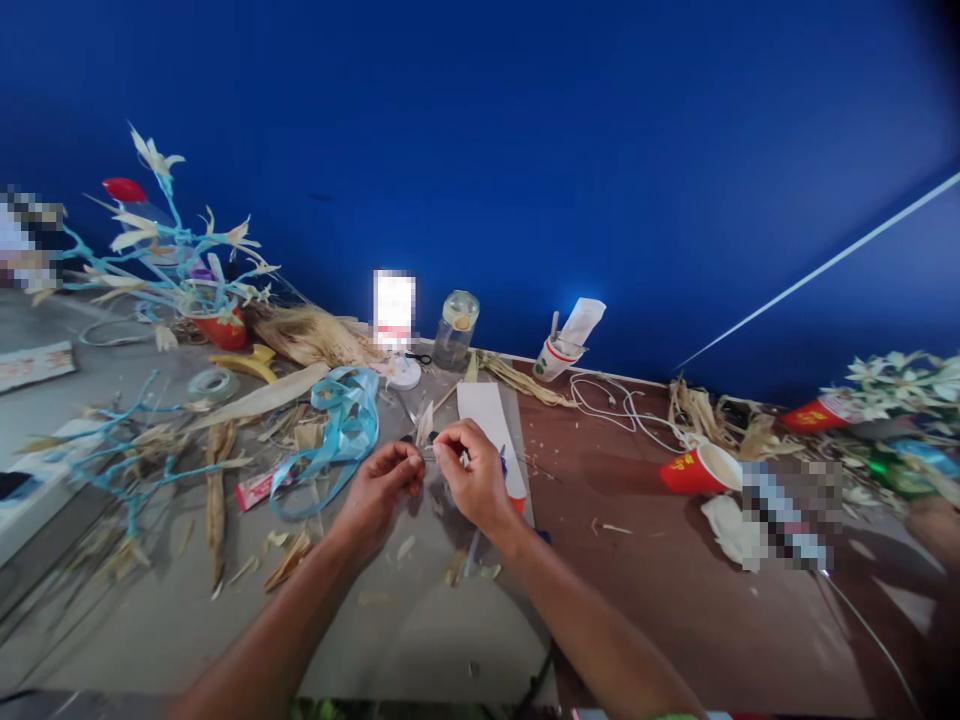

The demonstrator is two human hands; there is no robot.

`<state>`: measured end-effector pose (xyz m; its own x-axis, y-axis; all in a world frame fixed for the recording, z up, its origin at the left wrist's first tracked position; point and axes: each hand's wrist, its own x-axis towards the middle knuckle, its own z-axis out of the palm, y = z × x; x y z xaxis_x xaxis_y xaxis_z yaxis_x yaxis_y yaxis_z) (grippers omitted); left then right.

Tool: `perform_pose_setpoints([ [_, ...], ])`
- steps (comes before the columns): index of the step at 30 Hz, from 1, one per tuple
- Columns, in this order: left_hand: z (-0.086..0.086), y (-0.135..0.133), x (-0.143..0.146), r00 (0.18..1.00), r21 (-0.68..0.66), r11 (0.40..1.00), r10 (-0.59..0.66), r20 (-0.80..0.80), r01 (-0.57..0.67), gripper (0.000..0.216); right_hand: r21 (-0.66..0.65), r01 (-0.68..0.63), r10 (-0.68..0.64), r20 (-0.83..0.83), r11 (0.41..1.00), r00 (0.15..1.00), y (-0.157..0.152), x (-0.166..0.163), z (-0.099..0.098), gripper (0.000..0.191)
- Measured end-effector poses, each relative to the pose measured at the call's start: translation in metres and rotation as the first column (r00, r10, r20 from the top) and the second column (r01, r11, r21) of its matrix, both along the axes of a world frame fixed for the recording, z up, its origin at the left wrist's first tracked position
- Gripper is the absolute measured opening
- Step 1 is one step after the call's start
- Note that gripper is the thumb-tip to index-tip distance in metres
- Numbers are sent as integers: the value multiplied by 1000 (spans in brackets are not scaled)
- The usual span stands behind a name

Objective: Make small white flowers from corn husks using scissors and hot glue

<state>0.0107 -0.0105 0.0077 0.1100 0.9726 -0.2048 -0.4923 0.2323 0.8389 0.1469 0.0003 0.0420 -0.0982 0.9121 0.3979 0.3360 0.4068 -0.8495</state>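
My left hand point(382, 490) and my right hand point(474, 470) meet above the grey tabletop, both with fingers pinched. A small pale husk flower point(425, 424) stands upright between the fingertips, seemingly on a thin dark stem that both hands grip. The fingers hide most of the stem. To the left of my left hand lies a loose heap of light-blue ribbon point(352, 415), beside a pink-and-white packet point(262, 487). Behind my right hand is a white sheet or box point(484, 412). Dried husk scraps point(289, 560) are strewn near my left forearm.
A red paper cup point(219, 328) at left holds blue-stemmed husk flowers point(176, 240). Nearby are a tape roll point(213, 384) and a yellow claw clip point(246, 364). A glass jar point(454, 335) stands by the blue wall. White cable point(630, 405) and another red cup point(699, 470) lie right; a person's hand point(934, 530) shows at the edge.
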Motion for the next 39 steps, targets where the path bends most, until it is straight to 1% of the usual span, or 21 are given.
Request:
perform_pose_setpoints([
  [3,-2,0,0,999,-19,999,-27,23,28,21,29,1,0,-40,1000,999,2,-3,3,9],
  [6,-2,0,-1,999,-30,998,-47,24,48,21,30,-3,4,-44,1000,999,3,-5,3,8],
  [9,-1,0,-2,997,-39,996,-75,18,75,22,-20,-11,10,-16,1000,1000,4,-4,2,8],
  [13,2,0,-2,995,-48,994,-101,15,101,23,-72,13,-11,33,997,999,4,-2,2,7],
  [19,0,0,-2,994,-21,997,-74,85,76,24,-128,12,-7,40,992,999,2,-2,7,8],
  [24,-2,1,-3,995,-1,999,-43,92,44,22,-83,4,1,69,997,998,0,-4,4,8],
  [28,-4,2,-3,996,17,1000,-28,91,26,20,-53,-4,11,137,999,990,-1,-5,2,10],
  [35,-1,3,-4,999,3,999,-34,9,34,22,-56,-33,43,188,998,981,-2,-6,1,10],
  [39,-2,3,-4,993,80,997,8,-116,1,25,-51,-5,15,191,999,981,-3,-8,-2,10],
])
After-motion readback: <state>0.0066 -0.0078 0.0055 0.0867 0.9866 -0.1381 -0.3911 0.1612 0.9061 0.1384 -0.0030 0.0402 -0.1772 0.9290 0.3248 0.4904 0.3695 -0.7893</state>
